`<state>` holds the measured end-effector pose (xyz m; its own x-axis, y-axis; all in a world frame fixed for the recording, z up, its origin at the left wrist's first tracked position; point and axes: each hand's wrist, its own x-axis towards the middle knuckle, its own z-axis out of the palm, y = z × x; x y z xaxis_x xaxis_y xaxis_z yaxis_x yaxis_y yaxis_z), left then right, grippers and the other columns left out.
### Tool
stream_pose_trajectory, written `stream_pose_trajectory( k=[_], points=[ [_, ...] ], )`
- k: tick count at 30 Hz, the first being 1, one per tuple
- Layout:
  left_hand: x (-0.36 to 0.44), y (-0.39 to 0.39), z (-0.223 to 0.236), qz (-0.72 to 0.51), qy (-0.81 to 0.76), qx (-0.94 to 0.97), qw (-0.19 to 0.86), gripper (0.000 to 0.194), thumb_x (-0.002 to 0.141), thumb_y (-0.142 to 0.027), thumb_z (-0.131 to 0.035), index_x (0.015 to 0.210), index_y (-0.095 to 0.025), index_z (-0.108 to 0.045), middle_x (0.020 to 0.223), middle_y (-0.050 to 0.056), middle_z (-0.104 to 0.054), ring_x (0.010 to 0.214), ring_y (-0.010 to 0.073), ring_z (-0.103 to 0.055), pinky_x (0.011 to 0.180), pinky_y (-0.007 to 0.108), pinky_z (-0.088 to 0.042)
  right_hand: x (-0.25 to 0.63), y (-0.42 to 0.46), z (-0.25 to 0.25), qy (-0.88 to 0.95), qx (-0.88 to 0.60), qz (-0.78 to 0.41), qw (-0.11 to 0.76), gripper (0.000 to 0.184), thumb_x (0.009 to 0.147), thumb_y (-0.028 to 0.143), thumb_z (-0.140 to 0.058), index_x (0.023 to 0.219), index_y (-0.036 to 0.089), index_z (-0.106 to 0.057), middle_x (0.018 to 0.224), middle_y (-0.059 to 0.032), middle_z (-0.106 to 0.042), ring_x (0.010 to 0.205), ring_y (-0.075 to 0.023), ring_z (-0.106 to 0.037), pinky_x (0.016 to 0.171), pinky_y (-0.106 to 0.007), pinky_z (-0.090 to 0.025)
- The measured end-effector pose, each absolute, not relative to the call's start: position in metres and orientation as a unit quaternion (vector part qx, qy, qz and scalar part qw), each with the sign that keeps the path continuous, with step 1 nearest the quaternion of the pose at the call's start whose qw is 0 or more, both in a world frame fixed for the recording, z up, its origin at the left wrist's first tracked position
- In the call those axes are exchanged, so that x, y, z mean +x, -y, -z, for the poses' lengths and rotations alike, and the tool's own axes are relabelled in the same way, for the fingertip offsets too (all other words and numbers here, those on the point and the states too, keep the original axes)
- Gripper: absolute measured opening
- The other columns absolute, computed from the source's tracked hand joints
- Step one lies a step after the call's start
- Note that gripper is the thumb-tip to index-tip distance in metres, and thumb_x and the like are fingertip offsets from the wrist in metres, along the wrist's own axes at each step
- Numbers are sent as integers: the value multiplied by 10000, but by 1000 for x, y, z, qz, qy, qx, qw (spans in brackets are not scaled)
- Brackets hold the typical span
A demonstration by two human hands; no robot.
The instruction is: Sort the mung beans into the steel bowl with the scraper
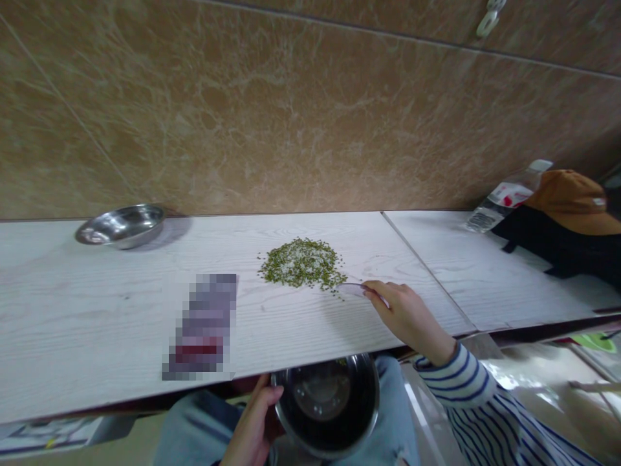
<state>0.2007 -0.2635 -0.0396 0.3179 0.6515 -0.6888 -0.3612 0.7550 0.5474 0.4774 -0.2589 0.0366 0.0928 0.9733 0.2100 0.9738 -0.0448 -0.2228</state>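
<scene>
- Right hand point(407, 314) is pinching a thin, pale see-through utensil point(350, 288), tip at the pile's near-right edge
- That's a loose, flat pile of small green and white grains point(301, 262), mid white wood-grain tabletop point(291, 336)
- Left hand point(256, 417) has the rim of a deep, round silver metal pot point(367, 401), just below the table edge
- Shallow shiny steel bowl point(127, 226) sits far left, near the wall
</scene>
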Motion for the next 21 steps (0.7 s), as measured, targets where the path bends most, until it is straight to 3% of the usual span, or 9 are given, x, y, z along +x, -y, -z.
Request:
stream_pose_trajectory(
  k=[6, 21],
  points=[
    [199, 263, 38, -333, -490, 138, 794, 641, 694, -213, -579, 1313, -238, -416, 993, 49, -725, 1003, 273, -622, 802, 376, -478, 477, 258, -35, 675, -722, 3, 154, 281, 918, 279, -369, 1083, 213, -588, 943, -56, -684, 869, -171, -624, 804, -305, -438],
    [198, 262, 38, -333, -484, 145, 796, 696, 693, -250, -594, 1350, -248, -366, 1019, 49, -721, 1012, 262, -612, 779, 348, -479, 480, 239, -43, 660, -740, 16, 127, 293, 914, 277, -354, 1088, 214, -581, 896, -48, -688, 821, -171, -629, 748, -290, -424]
  ],
)
